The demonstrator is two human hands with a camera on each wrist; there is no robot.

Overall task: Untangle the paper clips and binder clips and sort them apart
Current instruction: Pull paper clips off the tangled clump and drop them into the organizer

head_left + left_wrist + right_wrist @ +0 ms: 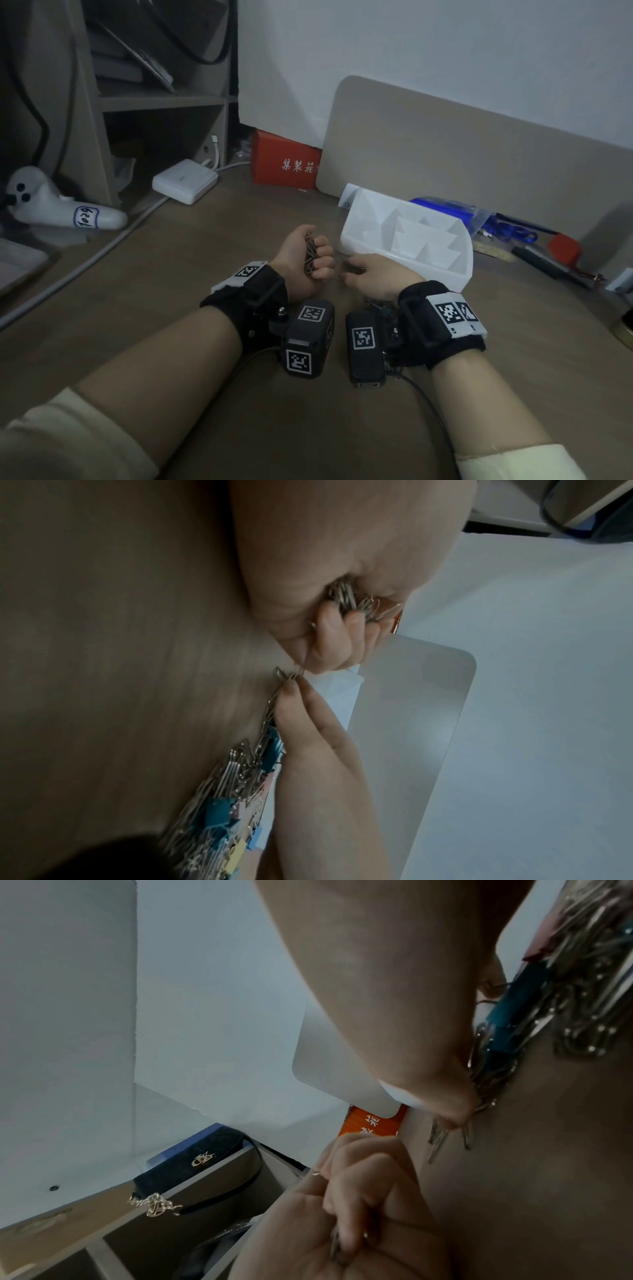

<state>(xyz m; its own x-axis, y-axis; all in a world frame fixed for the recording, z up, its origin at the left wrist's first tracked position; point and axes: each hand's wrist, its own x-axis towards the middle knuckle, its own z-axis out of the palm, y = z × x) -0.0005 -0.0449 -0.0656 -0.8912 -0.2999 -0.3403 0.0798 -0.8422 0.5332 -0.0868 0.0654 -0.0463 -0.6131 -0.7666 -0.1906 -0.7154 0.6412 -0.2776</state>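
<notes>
My left hand point(317, 255) is closed in a fist round a bunch of silver paper clips point(352, 601). Just right of it, my right hand point(349, 270) reaches palm down over the tangled pile point(232, 791) on the table. Its thumb and forefinger point(291, 693) pinch a paper clip point(286, 675) at the pile's near tip, close under the left fist. The pile mixes silver paper clips with blue binder clips point(514, 1015), plus pink and yellow ones. In the head view my right hand and wrist hide most of the pile.
A white divided organiser tray point(459, 270) stands just behind my right hand. A beige board point(479, 154) leans on the wall, with a red box point(284, 164), a white charger point(185, 180) and cable to the left. Pens and tools point(548, 253) lie at the right.
</notes>
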